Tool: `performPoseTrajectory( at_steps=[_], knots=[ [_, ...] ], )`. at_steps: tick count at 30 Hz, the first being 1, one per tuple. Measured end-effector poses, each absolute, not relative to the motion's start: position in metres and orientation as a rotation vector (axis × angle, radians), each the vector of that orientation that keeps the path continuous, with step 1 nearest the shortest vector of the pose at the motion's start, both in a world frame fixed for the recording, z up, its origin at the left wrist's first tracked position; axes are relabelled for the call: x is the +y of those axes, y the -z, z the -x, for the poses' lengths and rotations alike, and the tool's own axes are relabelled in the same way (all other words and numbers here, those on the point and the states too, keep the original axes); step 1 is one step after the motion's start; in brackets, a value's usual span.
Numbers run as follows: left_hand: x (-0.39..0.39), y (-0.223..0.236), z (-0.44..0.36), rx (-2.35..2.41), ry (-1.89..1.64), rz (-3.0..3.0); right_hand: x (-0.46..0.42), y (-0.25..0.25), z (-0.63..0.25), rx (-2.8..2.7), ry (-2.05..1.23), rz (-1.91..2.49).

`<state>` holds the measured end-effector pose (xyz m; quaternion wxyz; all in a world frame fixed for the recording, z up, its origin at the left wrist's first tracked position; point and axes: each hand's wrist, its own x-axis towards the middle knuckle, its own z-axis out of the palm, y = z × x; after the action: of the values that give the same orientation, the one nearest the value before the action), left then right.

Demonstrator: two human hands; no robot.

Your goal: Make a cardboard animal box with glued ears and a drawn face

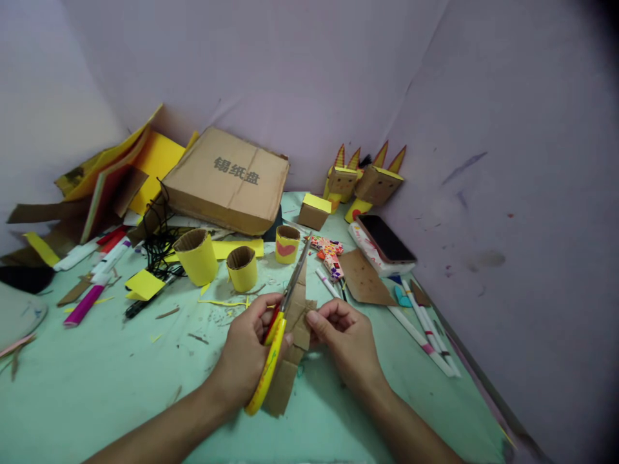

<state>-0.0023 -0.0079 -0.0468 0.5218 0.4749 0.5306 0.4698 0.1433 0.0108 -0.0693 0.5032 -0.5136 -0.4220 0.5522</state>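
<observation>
My left hand (pixel 246 351) is closed around yellow-handled scissors (pixel 273 364), whose blades lie together and point away from me. Its thumb reaches over a creased strip of brown cardboard (pixel 283 386) just behind the scissors. On the strip's right edge, my right hand (pixel 351 348) pinches a small folded flap between thumb and fingers. Beyond my hands stand a large yellow paper-covered ring (pixel 203 264), a smaller yellow ring (pixel 243 274) and a yellow ring with a pink heart (pixel 286 248). The fingertips of my left hand are partly hidden by the scissors.
At the back lies a big cardboard box (pixel 227 171), beside stacked yellow and brown sheets (pixel 155 161). Two eared cardboard figures (pixel 380 183) stand near the corner. A phone (pixel 387 238) rests on a white packet. Markers (pixel 87 303) and black cord (pixel 157 241) lie left; white pens (pixel 425 328) lie right.
</observation>
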Motion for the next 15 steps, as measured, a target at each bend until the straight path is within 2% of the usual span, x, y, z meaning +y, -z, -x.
performPoseTrajectory(
  at_steps=[4, 9, 15],
  knots=[
    [-0.0064, 0.0491, 0.0049, 1.265, -1.131, -1.119, 0.0136, 0.0699, -0.1462, -0.839, -1.570, 1.080],
    [-0.0067, 0.0479, 0.0043, 1.267, -1.159, -1.102, 0.0106, 0.0712, -0.1487, -0.847, -1.748, 1.090],
    [-0.0076, 0.0467, 0.0009, 1.224, -1.137, -1.072, 0.0095, 0.0740, -0.1457, -0.939, -1.619, 1.162]
  ],
)
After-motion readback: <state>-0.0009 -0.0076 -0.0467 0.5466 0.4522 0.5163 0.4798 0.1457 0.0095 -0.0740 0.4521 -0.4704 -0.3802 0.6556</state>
